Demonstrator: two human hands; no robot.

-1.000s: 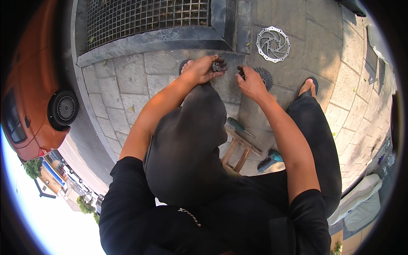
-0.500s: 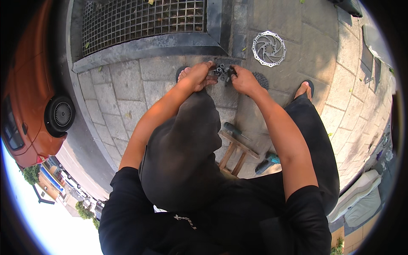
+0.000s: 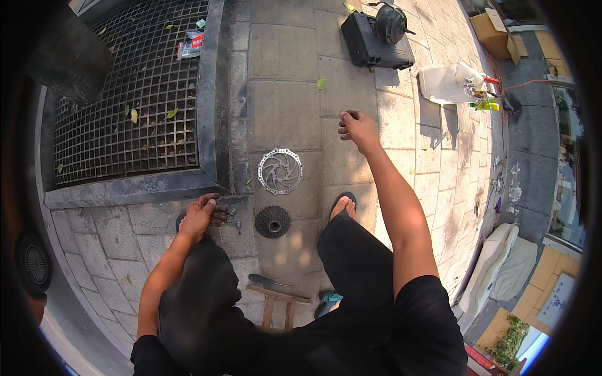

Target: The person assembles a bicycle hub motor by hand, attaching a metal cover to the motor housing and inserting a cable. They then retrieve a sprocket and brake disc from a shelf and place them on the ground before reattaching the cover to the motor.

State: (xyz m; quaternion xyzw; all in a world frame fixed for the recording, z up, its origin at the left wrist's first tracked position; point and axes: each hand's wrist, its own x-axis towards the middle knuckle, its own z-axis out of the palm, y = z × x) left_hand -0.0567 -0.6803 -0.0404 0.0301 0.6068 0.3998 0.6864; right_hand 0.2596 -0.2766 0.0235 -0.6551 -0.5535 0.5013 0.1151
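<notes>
My left hand (image 3: 199, 218) hangs low over the paving by the grate's corner, its dark-smudged fingers spread. Close by its fingertips lie several small metal parts (image 3: 233, 223). I see nothing held in that hand, though its palm side is hidden. Out ahead on the right, my right hand (image 3: 359, 130) is raised above the slabs, fingers loosely bent and apart, with nothing visible in them. Between the hands, a silver brake disc (image 3: 262, 172) lies flat. Nearer to me sits a black bicycle cassette (image 3: 263, 227).
A screwdriver (image 3: 261, 279), a wooden stool (image 3: 268, 307) and a teal power tool (image 3: 326, 303) are near my legs. Ahead stand a black case (image 3: 364, 47) with a black wheel hub motor (image 3: 391, 25) on it, and a white container (image 3: 436, 84) with tools. A metal grate (image 3: 144, 144) lies left.
My right hand has left the small parts and swung forward and right. My left hand stays by them, fingers now spread. The view has turned right, bringing the case and white container in.
</notes>
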